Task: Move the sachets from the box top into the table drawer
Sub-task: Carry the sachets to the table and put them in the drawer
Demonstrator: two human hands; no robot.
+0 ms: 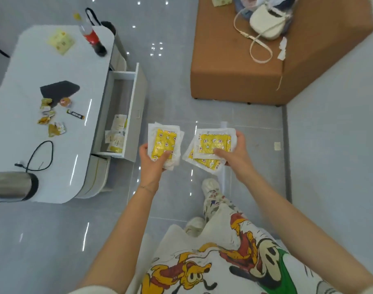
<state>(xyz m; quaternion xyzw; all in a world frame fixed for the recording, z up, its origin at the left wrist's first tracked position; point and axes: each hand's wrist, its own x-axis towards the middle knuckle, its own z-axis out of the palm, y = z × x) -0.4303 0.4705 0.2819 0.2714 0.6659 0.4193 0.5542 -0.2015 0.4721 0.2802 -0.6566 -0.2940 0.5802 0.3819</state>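
I am gripping a stack of yellow sachets (pixel 164 143) in my left hand (pixel 153 160), thumb on top, and a fanned stack (pixel 212 145) in my right hand (pixel 234 154). The open drawer (pixel 139 96) is standing just left of my left hand, its front edge nearest, with other sachets (pixel 117 134) lying inside.

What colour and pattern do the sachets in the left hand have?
The sachets are yellow with small pale star shapes and white edges. The head view shows this.

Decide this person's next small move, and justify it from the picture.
Probably swing the left hand and its sachets over the open drawer and let go: it is nearest, and sachets already lie inside. The right hand holds another stack.
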